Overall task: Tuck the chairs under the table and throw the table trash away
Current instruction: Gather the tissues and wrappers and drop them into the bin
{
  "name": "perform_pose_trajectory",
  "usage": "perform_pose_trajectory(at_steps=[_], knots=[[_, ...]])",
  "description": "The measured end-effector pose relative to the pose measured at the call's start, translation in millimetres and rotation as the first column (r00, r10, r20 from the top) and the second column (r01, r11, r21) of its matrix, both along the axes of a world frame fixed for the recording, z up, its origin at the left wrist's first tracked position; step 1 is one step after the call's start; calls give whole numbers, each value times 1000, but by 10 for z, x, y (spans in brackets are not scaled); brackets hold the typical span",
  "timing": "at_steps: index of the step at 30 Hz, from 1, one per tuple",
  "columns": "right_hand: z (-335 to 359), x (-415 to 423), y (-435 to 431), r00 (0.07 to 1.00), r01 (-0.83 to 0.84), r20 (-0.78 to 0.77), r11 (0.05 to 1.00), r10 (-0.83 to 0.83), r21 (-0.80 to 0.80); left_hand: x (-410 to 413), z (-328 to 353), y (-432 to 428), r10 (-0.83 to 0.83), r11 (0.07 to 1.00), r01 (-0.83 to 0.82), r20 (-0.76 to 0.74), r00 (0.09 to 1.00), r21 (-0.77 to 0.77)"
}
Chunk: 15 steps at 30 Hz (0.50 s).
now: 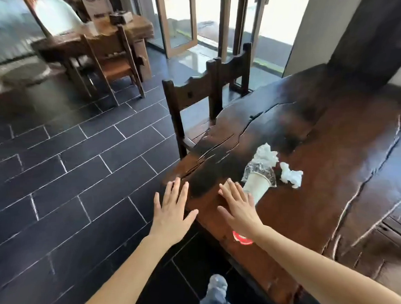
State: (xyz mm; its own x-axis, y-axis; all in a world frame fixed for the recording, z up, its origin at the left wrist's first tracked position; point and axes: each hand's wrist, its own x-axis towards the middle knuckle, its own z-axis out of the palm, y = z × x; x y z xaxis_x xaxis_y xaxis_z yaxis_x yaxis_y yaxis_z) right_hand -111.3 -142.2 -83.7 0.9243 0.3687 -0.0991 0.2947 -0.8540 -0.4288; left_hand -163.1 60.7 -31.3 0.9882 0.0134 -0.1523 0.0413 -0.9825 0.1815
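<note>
A long dark wooden table [320, 170] runs from the lower middle to the upper right. On it lie a white paper cup [256, 187] on its side, a clear plastic wrapper [263, 163], a crumpled white tissue [291, 174] and a red-and-white round item [242, 238] partly hidden under my right wrist. Two dark wooden chairs stand at the table's left side, the nearer one [190, 97] partly under it, the farther one [234, 66] behind. My left hand [172, 209] hovers open at the table's left edge. My right hand [239, 206] is open, flat over the table beside the cup.
Dark tiled floor [70, 167] spreads to the left. Another wooden table with a chair [114, 61] stands at the back left. Glass doors [186, 22] are at the back, and a dark pillar [368, 27] rises at the table's far end.
</note>
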Motion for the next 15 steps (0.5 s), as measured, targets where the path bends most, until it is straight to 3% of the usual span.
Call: perform_pose_trajectory(at_steps=[8, 15], knots=[[-155, 635, -674, 947, 304, -90, 950, -309, -65, 942, -305, -396, -232, 965, 216, -109, 967, -146], [-233, 925, -1074, 784, 592, -174, 802, -596, -79, 1866, -477, -698, -373, 904, 309, -192, 908, -295]])
